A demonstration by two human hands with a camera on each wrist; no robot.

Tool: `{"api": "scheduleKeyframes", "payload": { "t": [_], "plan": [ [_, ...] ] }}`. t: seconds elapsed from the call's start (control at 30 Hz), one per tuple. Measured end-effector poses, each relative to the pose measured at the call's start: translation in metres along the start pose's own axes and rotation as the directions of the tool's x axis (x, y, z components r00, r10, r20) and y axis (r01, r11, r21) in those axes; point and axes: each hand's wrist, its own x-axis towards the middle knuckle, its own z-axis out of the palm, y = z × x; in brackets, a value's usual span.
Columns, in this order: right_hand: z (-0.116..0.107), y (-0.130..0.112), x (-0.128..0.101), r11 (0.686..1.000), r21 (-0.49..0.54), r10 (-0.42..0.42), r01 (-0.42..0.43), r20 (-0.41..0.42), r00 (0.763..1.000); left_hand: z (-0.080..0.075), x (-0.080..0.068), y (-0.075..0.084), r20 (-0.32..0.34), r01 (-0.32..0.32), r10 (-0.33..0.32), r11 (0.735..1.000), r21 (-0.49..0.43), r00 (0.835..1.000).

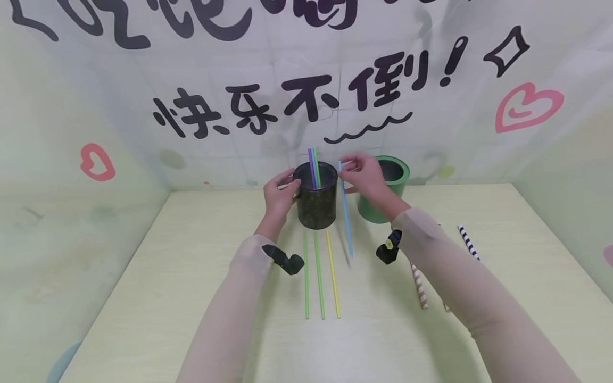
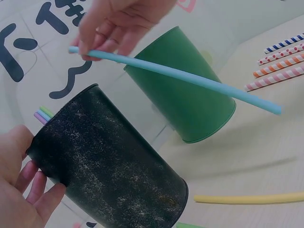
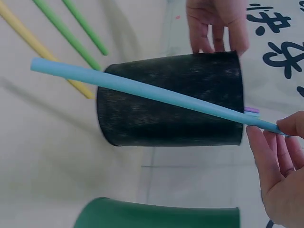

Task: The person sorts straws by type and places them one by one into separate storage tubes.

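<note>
My right hand (image 1: 365, 175) pinches a light blue straw (image 1: 347, 221) near its top end, between thumb and fingers. The straw hangs down with a slight tilt, beside the right wall of a black speckled bucket (image 1: 316, 210). At the bucket's left side, my left hand (image 1: 279, 197) grips it close under the rim. Several thin straws (image 1: 314, 166), purple, blue and green, stand inside the bucket and poke above the rim. Two green straws (image 1: 319, 276) and one yellow straw (image 1: 333, 276) lie on the table in front of it.
A green bucket (image 1: 401, 183) stands right of the black one, partly behind my right hand. Striped and dotted paper straws (image 2: 285, 59) lie on the table (image 1: 177, 298) at the right, partly under my right forearm in the head view. A printed cloth backdrop (image 1: 230, 154) rises behind.
</note>
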Motion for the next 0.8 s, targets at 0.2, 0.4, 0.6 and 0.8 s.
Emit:
{"api": "scheduleKeyframes", "payload": {
  "t": [0.2,0.4,0.6,0.8],
  "plan": [
    [-0.003,-0.024,0.012,0.999,-0.03,-0.031,0.03,-0.026,0.999,0.0,0.0,-0.001,0.002,0.019,-0.019,1.0,-0.003,1.0],
    [-0.006,-0.05,0.021,0.996,0.003,-0.086,0.086,-0.058,0.995,0.001,0.001,0.002,0.002,0.01,-0.01,1.0,-0.011,1.0],
    [-0.01,-0.074,0.029,0.984,0.091,-0.144,0.155,-0.114,0.983,0.0,0.001,0.003,0.004,0.005,-0.005,1.0,-0.022,1.0],
    [-0.013,-0.096,0.033,0.968,0.165,-0.163,0.19,-0.164,0.973,-0.001,0.002,0.001,0.011,0.006,-0.005,1.0,-0.03,1.0]
  ]
}}
